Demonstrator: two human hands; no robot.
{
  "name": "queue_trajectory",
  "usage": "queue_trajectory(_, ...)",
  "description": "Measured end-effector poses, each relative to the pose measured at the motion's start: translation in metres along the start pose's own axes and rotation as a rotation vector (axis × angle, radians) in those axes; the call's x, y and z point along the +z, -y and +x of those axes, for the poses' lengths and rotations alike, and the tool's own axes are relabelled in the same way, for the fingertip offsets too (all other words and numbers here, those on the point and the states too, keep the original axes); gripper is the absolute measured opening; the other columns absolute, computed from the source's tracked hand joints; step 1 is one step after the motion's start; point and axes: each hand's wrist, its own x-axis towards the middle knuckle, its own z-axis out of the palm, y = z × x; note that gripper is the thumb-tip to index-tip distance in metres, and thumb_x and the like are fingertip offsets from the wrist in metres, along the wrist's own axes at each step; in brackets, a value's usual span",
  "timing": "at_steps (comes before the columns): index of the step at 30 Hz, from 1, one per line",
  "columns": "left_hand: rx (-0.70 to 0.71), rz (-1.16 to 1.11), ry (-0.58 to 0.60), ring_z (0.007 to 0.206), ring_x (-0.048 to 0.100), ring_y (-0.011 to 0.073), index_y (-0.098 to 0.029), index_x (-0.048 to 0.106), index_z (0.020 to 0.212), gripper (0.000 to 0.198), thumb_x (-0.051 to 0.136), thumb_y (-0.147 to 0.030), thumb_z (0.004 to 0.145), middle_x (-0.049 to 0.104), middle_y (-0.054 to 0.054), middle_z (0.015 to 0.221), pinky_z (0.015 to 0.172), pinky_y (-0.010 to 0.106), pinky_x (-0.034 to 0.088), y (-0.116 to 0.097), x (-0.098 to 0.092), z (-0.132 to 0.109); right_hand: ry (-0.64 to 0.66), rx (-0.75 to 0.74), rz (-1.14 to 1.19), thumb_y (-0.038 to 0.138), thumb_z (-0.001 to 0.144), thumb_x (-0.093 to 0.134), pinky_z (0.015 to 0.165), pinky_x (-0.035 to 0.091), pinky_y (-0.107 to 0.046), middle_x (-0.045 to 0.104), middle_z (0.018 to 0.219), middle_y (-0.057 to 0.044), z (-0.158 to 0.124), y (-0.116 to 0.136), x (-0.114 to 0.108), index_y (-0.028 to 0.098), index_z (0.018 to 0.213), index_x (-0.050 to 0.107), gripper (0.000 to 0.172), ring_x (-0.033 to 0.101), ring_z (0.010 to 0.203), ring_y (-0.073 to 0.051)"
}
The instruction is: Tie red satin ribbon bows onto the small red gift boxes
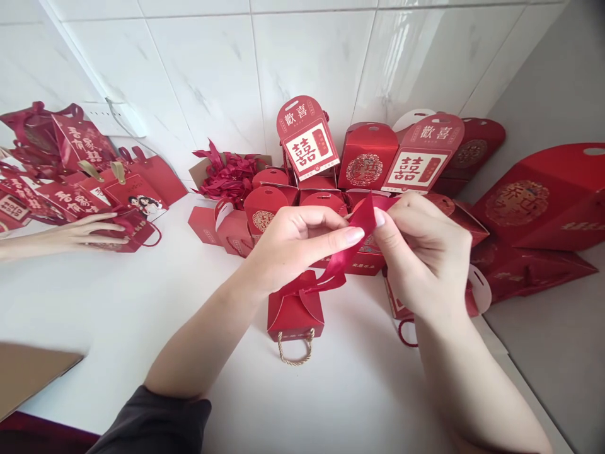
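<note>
Both hands pinch one dark red satin ribbon (336, 268) in front of me. Its end stands up between the thumbs, and the rest runs down to a small red gift box (293, 312) on the table. My left hand (307, 243) is closed, thumb against forefinger on the ribbon. My right hand (420, 252) is closed too, with its thumb pressing the ribbon near the tip. The box lies below my left hand, its flaps folded in and a gold cord handle (297, 360) looping towards me. My left hand partly hides the box's far side.
Behind my hands stand several red gift boxes (368, 157) against the tiled wall (312, 57). A carton (198, 170) holds loose ribbons (227, 170). At left, another person's hand (89, 232) touches a red bag (135, 233) beside more bags. Brown cardboard (33, 375) lies front left.
</note>
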Motion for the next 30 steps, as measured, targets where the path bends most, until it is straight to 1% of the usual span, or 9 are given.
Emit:
queue_trajectory(4,0.050,0.035,-0.074,0.056,0.052,0.0083,-0.016,0.069,0.075,0.024,0.079,-0.038,0.075,0.059,0.000,0.064,0.051,0.021,0.044,0.0022,0.0023,0.0010,0.020,-0.002,0.058,0.034,0.097,0.052,0.058,0.037,-0.031,0.047,0.066,-0.001,-0.0013,-0.0028,0.0039,0.020,0.059,0.050,0.041,0.045,0.063,-0.015)
queue_trajectory(7,0.086,0.072,-0.092,0.056,0.052,0.0084,-0.016,0.069,0.073,0.025,0.079,-0.039,0.075,0.061,0.000,0.065,0.051,0.021,0.043,0.0018,0.0030,0.0012,0.036,-0.037,0.102,0.036,0.098,0.048,0.058,0.038,-0.032,0.050,0.066,-0.003,-0.0010,-0.0071,0.0027,0.021,0.058,0.049,0.044,0.048,0.065,-0.017)
queue_trajectory(10,0.096,0.090,-0.089,0.058,0.054,0.0094,-0.016,0.069,0.073,0.026,0.078,-0.041,0.076,0.062,0.001,0.066,0.053,0.022,0.044,0.0014,0.0026,0.0013,0.066,-0.039,0.106,0.037,0.097,0.049,0.058,0.038,-0.033,0.053,0.067,-0.003,-0.0002,-0.0084,0.0008,0.022,0.059,0.053,0.041,0.049,0.064,-0.017)
queue_trajectory(13,0.104,0.120,-0.090,0.057,0.052,0.0096,-0.017,0.068,0.072,0.026,0.077,-0.041,0.076,0.060,0.000,0.063,0.051,0.023,0.042,0.0017,0.0015,0.0017,0.086,-0.016,0.090,0.037,0.093,0.058,0.057,0.039,-0.032,0.054,0.066,-0.002,0.0004,-0.0063,-0.0002,0.022,0.063,0.059,0.034,0.049,0.062,-0.017)
queue_trajectory(15,0.108,0.142,-0.094,0.055,0.050,0.0097,-0.018,0.068,0.071,0.027,0.077,-0.042,0.077,0.057,0.000,0.061,0.048,0.023,0.040,0.0021,0.0008,0.0020,0.093,-0.001,0.086,0.036,0.091,0.061,0.057,0.040,-0.033,0.054,0.065,-0.002,0.0006,-0.0049,-0.0002,0.023,0.063,0.060,0.031,0.050,0.061,-0.017)
queue_trajectory(20,0.102,0.156,-0.094,0.053,0.047,0.0103,-0.018,0.066,0.068,0.030,0.074,-0.045,0.079,0.053,0.000,0.057,0.047,0.025,0.037,0.0027,0.0005,0.0026,0.093,0.016,0.086,0.040,0.091,0.062,0.055,0.040,-0.034,0.055,0.064,-0.003,0.0008,-0.0050,-0.0002,0.023,0.060,0.060,0.035,0.052,0.060,-0.018)
queue_trajectory(23,0.102,0.161,-0.082,0.054,0.048,0.0101,-0.018,0.067,0.068,0.028,0.075,-0.043,0.079,0.055,0.000,0.059,0.048,0.025,0.037,0.0025,0.0006,0.0028,0.096,0.030,0.088,0.041,0.090,0.063,0.055,0.041,-0.034,0.058,0.067,-0.003,0.0011,-0.0053,-0.0007,0.022,0.060,0.060,0.036,0.055,0.063,-0.019)
queue_trajectory(26,0.095,0.162,-0.067,0.052,0.047,0.0092,-0.018,0.068,0.070,0.025,0.076,-0.041,0.078,0.056,0.000,0.060,0.046,0.024,0.035,0.0020,0.0000,0.0030,0.100,0.036,0.092,0.039,0.090,0.063,0.054,0.039,-0.033,0.058,0.067,-0.003,0.0016,-0.0043,-0.0018,0.022,0.058,0.059,0.037,0.053,0.062,-0.018)
queue_trajectory(30,0.080,0.166,-0.050,0.045,0.041,0.0069,-0.019,0.069,0.071,0.023,0.078,-0.039,0.076,0.054,-0.002,0.055,0.042,0.023,0.030,0.0013,-0.0020,0.0035,0.108,0.030,0.095,0.038,0.090,0.064,0.053,0.037,-0.032,0.056,0.066,-0.002,0.0018,-0.0035,-0.0028,0.022,0.058,0.059,0.036,0.051,0.060,-0.016)
